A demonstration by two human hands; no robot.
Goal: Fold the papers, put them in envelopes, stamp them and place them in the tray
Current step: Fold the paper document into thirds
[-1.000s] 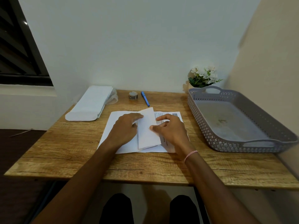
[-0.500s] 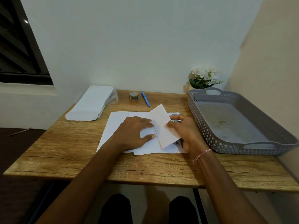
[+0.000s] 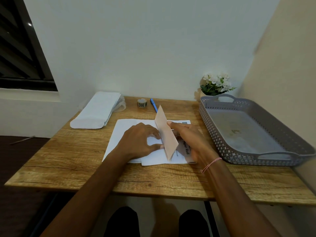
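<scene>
Folded paper (image 3: 166, 134): one narrow, pale strip, raised on its long edge over the middle of the table (image 3: 68, 159), leaning, its far corner highest and its near corner low over the sheets beneath. Right hand (image 3: 191, 139): holds the strip, thumb laid on the near face by the upper edge, the other fingers hidden behind it; whether they press the far face cannot be told. A red-and-white thread bracelet (image 3: 211, 164) sits on this wrist. Left hand (image 3: 138, 141): rests on the loose sheets (image 3: 123, 132), fingers bent and a little apart, forefinger and thumb tips meeting the foot of the strip without closing round it. Loose sheets: white, flat, overlapping, spread under both hands; the one on the right bears black print reading "Paper Roll" (image 3: 186, 149). Envelopes (image 3: 95, 113): white pile at the far left of the table, well apart from the hands. Stamp roll (image 3: 142, 103): small, at the far edge, just beside a blue pen (image 3: 153, 105) whose near end passes behind the strip. Tray (image 3: 215, 134): grey, lattice-walled, two handles, at the right end of the table, near the right hand but not touching it. White flowers (image 3: 216, 83): behind the tray's far handle, against the wall.
</scene>
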